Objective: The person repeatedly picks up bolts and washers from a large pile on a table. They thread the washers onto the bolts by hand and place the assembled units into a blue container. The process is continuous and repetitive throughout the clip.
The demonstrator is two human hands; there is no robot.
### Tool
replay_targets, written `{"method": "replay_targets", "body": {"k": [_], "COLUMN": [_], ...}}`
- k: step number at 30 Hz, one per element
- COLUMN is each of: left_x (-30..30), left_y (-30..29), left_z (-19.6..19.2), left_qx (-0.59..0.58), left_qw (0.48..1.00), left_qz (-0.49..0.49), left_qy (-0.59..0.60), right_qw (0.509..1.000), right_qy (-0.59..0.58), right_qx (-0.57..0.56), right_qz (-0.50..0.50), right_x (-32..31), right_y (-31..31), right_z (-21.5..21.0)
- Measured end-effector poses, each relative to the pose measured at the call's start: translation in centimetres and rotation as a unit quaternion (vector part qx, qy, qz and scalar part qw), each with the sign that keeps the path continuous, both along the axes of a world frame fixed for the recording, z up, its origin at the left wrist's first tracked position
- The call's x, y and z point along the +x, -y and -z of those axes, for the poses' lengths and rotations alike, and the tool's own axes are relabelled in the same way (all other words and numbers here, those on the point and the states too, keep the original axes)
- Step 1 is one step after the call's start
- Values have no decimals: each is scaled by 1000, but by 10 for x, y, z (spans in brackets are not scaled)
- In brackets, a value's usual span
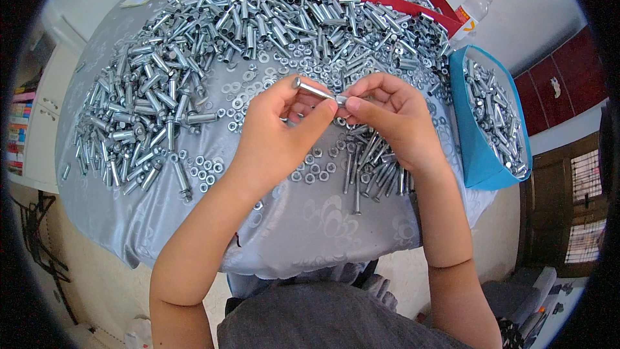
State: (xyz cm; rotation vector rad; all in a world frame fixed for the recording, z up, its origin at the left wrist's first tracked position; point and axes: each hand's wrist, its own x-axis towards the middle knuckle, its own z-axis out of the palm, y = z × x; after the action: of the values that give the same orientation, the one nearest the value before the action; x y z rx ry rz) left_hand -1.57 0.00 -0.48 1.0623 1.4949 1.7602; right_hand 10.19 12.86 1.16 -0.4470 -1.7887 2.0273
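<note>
Between my two hands, a silver bolt [314, 91] is held over the middle of the table, its wide head pointing left. My left hand [284, 116] is closed on its shaft, thumb and fingers pinching near the middle. The fingertips of my right hand [394, 113] pinch the other end, where a short shiny metal piece [341, 100] shows; whether it is a nut or a sleeve I cannot tell. Below my right hand lie several long loose bolts [357, 181]. Hex nuts [314, 169] are scattered on the cloth between my forearms.
A large heap of metal sleeves [245, 16] spreads across the back. Assembled anchor bolts [152, 100] are piled at left. Washers and nuts [248, 84] lie mid-table. A red box [445, 19] and a blue fabric bin [494, 178] hold metal parts; a plastic bottle [475, 10] stands behind.
</note>
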Motion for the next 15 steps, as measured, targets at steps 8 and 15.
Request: {"method": "replay_targets", "body": {"k": [8, 15], "left_x": [-2, -3], "left_y": [-1, -1], "left_z": [-2, -3], "left_qx": [-39, -19], "left_qw": [997, 977], "left_qz": [12, 99], "left_qy": [72, 189], "right_qw": [1000, 995], "right_qy": [-8, -78], "right_qx": [20, 31], "right_qz": [-1, 46], "right_x": [1, 0], "right_y": [1, 2], "right_z": [0, -7]}}
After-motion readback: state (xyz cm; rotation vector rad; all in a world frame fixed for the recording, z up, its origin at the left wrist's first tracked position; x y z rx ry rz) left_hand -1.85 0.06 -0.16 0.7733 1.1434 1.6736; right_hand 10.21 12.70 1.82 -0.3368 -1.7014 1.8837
